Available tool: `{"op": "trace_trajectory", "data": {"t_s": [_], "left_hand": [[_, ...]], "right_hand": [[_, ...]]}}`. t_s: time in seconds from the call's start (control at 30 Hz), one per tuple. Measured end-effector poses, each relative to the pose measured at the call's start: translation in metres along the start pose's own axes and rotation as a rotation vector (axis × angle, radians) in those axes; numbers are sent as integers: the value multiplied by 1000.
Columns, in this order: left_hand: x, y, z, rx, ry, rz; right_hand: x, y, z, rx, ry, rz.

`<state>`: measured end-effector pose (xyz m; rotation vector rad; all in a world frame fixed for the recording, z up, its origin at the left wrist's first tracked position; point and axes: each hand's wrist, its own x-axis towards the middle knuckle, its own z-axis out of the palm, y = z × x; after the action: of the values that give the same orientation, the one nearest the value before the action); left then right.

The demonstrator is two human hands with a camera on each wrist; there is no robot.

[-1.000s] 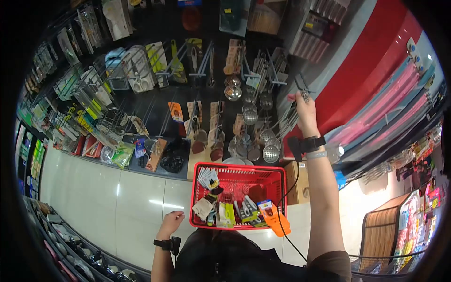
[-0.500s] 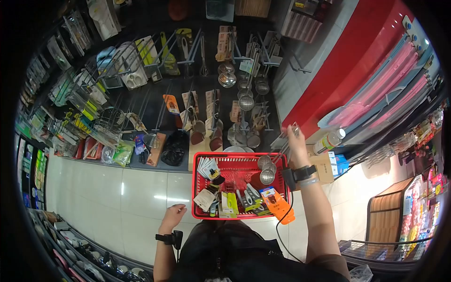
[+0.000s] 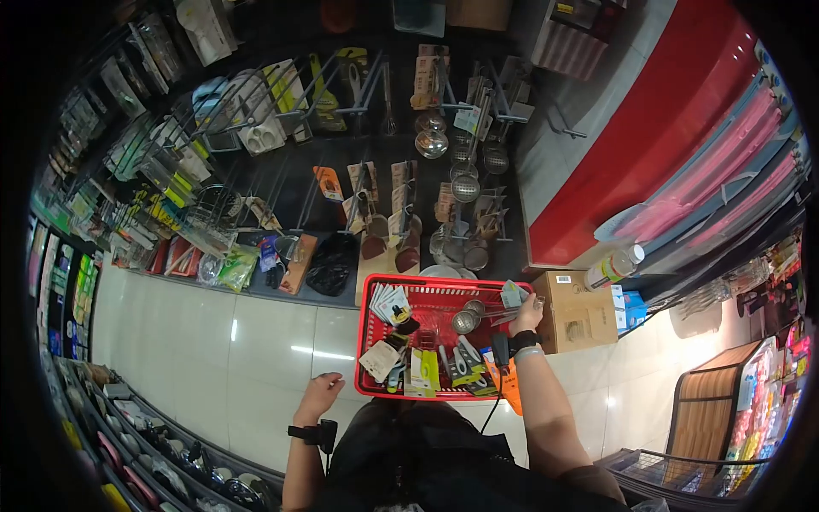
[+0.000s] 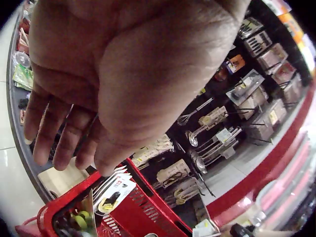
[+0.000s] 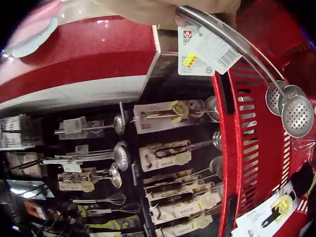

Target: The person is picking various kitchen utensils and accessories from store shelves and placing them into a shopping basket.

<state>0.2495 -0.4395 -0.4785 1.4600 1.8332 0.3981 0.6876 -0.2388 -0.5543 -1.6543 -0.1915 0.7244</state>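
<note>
My right hand (image 3: pixel 527 317) grips the metal handles of a few perforated ladles (image 3: pixel 465 321) at the right rim of the red shopping basket (image 3: pixel 435 279). In the right wrist view three holed bowls (image 5: pixel 297 116) show over the basket's inside, and white paper tags (image 5: pixel 197 52) hang from the handles. The basket holds white-carded packets (image 3: pixel 391 303), a green-and-white package (image 3: pixel 422 373), grey-handled tools (image 3: pixel 465 358) and an orange package (image 3: pixel 509 384) leaning over the edge. Left of the basket, my left hand (image 3: pixel 321 397) hovers with relaxed fingers and holds nothing.
Behind the basket, hooks carry ladles (image 3: pixel 431 141), a whisk (image 3: pixel 389 111) and carded utensils. A cardboard box (image 3: pixel 580 316) stands right of the basket, with a bottle (image 3: pixel 614 266) above it. Pink cutting boards (image 3: pixel 699 179) hang at the right; a black bag (image 3: pixel 331 266) lies on the low shelf.
My right hand has come down from a hook on the right wall with the perforated ladles, to the basket's right side. Their bowls now hang over the basket. The left hand stays beside it.
</note>
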Motion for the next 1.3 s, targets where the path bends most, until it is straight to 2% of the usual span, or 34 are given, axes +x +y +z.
{"op": "trace_trajectory", "data": {"t_s": [0.13, 0.2, 0.27, 0.37, 0.4, 0.47, 0.53, 0.6, 0.63, 0.67, 0.73, 0.77, 0.8, 0.87, 0.9, 0.93, 1.0, 1.07, 1.13, 1.27, 1.3], "left_hand": [[-6, -1, 0, 14, 9, -2], [-7, -3, 2, 38, -9, -19], [-10, -2, 3, 29, -9, -30], [-13, 3, 3, 36, -22, -35], [-12, 5, 2, 48, -33, -30], [-11, 4, 2, 58, -29, 9], [-9, 7, 2, 65, -27, 51], [-9, 11, 0, 45, -36, 29], [-7, 11, -1, 45, -33, 37], [-6, 11, -1, 55, -44, 26], [-5, 9, -2, 60, -48, 20], [-4, 8, -3, 63, -44, 39], [-3, 8, -3, 64, -40, 57], [-5, 11, -6, 55, -36, 54], [-6, 12, -8, 54, -38, 46], [-5, 11, -8, 47, -29, 50], [-5, 8, -10, 65, -24, 40], [-3, 5, -11, 77, -14, 54], [-2, 5, -14, 86, 1, 65], [-7, 2, -19, 68, 45, 38], [-9, -1, -19, 52, 61, 32]], "right_hand": [[14, 28, -11, 50, -47, 30], [18, 41, -17, 192, -93, 70], [27, 57, -26, 173, -115, 79], [38, 79, -28, 134, 77, -1], [41, 80, -29, 143, 79, -2], [20, 43, -27, 103, 61, 195], [38, 57, -22, 173, 68, 234], [48, 63, -15, -6, 305, 308], [31, 37, -11, 179, 329, 358], [24, 26, -15, 186, 327, 354], [14, 6, -20, 310, 165, 423], [-13, -27, -21, 198, 208, 435], [-10, -29, -22, 101, 233, 421], [-28, -44, -2, 86, 502, 138], [-44, -64, 0, 188, 338, 39], [-54, -79, 13, 298, 255, -65], [-30, -86, 33, 309, -204, -216], [-40, -132, 66, 357, -571, -335], [-69, -194, 102, 188, -731, -502], [-80, -260, 173, 86, -810, -598], [-86, -275, 182, 56, -882, -568]]}}
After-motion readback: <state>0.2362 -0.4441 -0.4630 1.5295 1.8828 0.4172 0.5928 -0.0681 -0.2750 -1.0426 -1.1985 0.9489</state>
